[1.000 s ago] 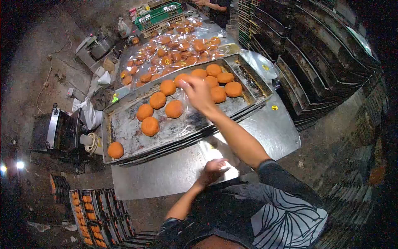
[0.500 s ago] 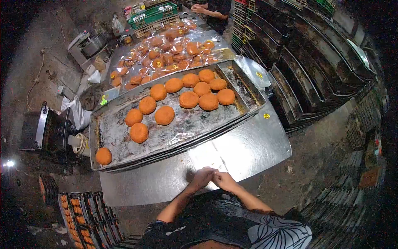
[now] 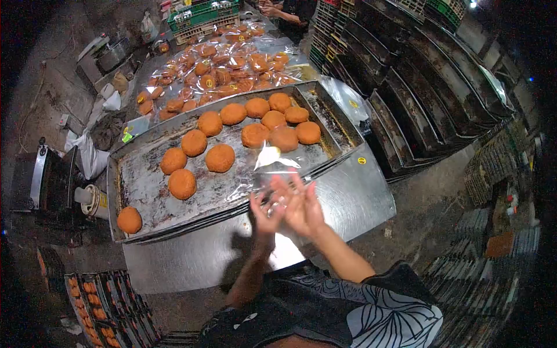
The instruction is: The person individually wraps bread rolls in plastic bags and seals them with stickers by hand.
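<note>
A clear plastic bag [image 3: 272, 165] with glare on it is held up over the front edge of the tray, partly across one of the buns. My left hand [image 3: 267, 213] grips its near end from the left. On the right, my right hand [image 3: 303, 210] has hold of the same end, its fingers blurred by motion. Beneath and beyond them lies a large metal tray [image 3: 203, 217] with several round orange-brown buns [image 3: 220, 158], most toward the back and right. A lone bun [image 3: 129, 220] sits at the left front corner.
Bagged buns [image 3: 214, 69] cover the table behind the tray. A green crate [image 3: 203, 16] stands at the far end, near another person's arm [image 3: 284, 13]. Stacked dark trays [image 3: 418, 98] rise on the right. Racks of buns [image 3: 93, 307] stand low at left.
Both hands have risen and moved forward from the table's front edge to over the tray's edge, drawing slightly apart. The clear bag now shows spread out. The camera view has shifted a little.
</note>
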A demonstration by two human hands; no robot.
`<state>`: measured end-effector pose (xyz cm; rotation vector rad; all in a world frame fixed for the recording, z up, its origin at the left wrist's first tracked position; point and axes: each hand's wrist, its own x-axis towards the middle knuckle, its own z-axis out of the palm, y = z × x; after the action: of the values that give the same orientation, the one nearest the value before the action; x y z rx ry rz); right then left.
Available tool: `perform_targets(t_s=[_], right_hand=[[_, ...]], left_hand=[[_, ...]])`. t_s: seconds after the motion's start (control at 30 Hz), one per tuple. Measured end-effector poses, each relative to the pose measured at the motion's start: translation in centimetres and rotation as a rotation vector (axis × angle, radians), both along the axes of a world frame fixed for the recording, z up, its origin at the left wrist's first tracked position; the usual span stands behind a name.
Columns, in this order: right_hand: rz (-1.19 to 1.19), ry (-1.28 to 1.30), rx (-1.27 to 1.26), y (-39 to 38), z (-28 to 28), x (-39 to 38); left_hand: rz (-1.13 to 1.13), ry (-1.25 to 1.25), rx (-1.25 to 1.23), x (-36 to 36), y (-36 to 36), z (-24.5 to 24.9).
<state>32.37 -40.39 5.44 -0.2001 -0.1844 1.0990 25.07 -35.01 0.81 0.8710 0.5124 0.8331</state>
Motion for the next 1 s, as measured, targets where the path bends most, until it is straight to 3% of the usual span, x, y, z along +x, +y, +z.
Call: perform_targets(t_s=[0.03, 0.1, 0.13, 0.17, 0.23, 0.27, 0.3, 0.37, 0.4, 0.47, 0.57, 0.63, 0.7, 0.77, 0.83, 0.93, 0.97, 1.0], right_hand=[[0.157, 0.077, 0.088, 0.6, 0.3, -1.1], [0.42, -0.253, -0.365, 1.6, -1.5, -1.4], [0.437, -0.586, -0.425, 2.6, -2.3, 0.6], [0.431, -1.266, -0.627, 4.0, -0.4, 5.0], [-0.263, -1.679, -0.827, 9.5, -1.7, 14.4], [-0.387, -1.85, -1.113, 12.7, -3.6, 19.9], [-0.683, -2.211, -1.253, 14.7, -5.0, 23.9], [-0.585, -2.31, -1.601, 16.5, -7.9, 25.9], [-0.591, -2.299, -1.569, 16.9, -7.5, 25.5], [0.085, -2.286, -1.333, 15.4, -4.6, 22.1], [0.316, -2.283, -1.302, 15.5, -2.0, 21.7], [-0.08, -2.373, -1.163, 18.2, -1.4, 25.7], [-0.506, -2.37, -1.111, 21.5, -9.1, 30.8], [-0.461, -2.375, -1.068, 21.6, -10.1, 29.3], [-0.077, -2.47, -0.893, 19.4, -8.4, 25.4], [0.071, -2.356, -0.895, 17.5, -7.4, 24.6], [0.1, -1.733, -0.866, 17.2, -8.0, 25.3], [-0.313, -1.852, -0.889, 15.8, -7.1, 22.7]], left_hand=[[-0.101, -0.152, -0.258, -0.5, 2.2, 0.7], [-0.095, -0.274, -0.412, -2.1, 4.9, 1.0], [0.004, -0.262, -0.38, -2.9, 5.6, 0.9], [0.116, -0.238, -0.338, -3.4, 6.3, 0.8], [0.255, -0.148, -0.22, -4.9, 7.0, 1.1], [0.374, -0.201, -0.237, -5.3, 6.9, 1.6], [0.491, -0.244, -0.254, -5.7, 6.2, 1.7], [0.551, -0.173, -0.284, -6.2, 4.5, 1.8], [0.594, -0.118, -0.302, -6.8, 4.2, 1.8], [0.621, -0.12, -0.335, -8.5, 3.4, -0.4], [0.643, -0.132, -0.36, -8.5, 2.6, 0.1], [0.635, -0.144, -0.366, -8.1, 2.0, 1.0], [0.646, -0.17, -0.273, -8.2, 1.6, 2.2], [0.671, -0.203, -0.276, -9.5, 1.3, 3.0], [0.713, -0.199, -0.231, -10.7, 1.4, 4.0], [0.727, -0.243, -0.293, -12.5, 2.7, 5.6], [0.773, -0.253, -0.276, -12.8, 3.5, 5.8], [0.78, -0.288, -0.212, -13.2, 4.5, 5.7]])
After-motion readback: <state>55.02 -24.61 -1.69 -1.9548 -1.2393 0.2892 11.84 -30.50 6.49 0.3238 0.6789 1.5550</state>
